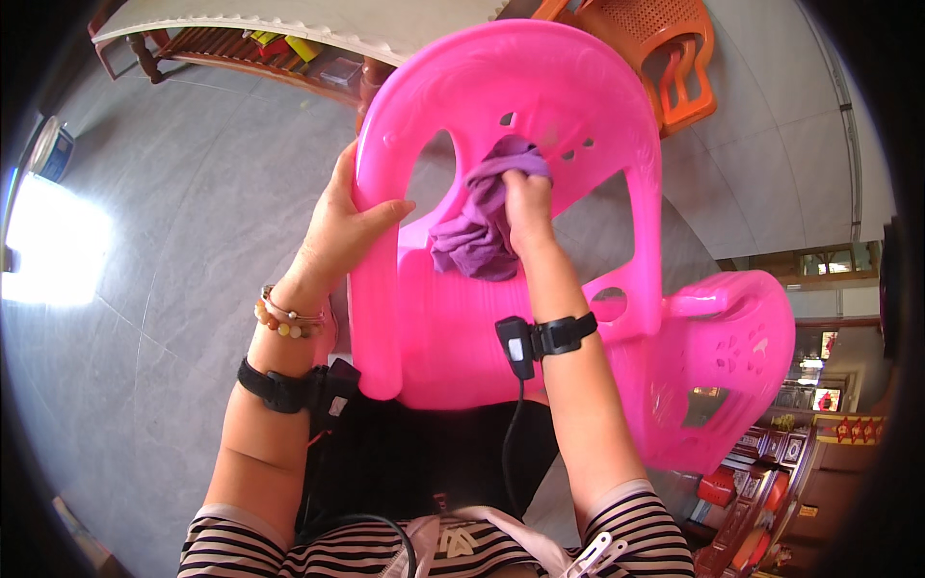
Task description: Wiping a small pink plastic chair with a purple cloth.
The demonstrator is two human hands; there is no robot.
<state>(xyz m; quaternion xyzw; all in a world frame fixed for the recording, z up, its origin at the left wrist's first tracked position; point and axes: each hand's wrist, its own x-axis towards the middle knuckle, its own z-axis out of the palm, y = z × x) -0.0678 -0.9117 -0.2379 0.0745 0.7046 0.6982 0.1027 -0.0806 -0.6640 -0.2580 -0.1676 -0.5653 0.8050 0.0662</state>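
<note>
A pink plastic armchair [462,337] stands right in front of me, its curved backrest at the far side. My left hand [352,217] is wrapped round the chair's left edge where the armrest meets the back, thumb on the inner side. In my right hand [528,207] is a bunched purple cloth [477,231], pressed against the inside of the backrest below its small cut-out holes. Part of the cloth hangs down toward the seat. The fingers of my right hand are partly hidden by the cloth.
A second pink chair [732,356] stands close on the right. Beyond the backrest are an orange plastic chair [684,58] and a long table [241,24] with a slatted lower shelf. A bucket-like container [53,149] sits at the far left on the grey tiled floor [183,260].
</note>
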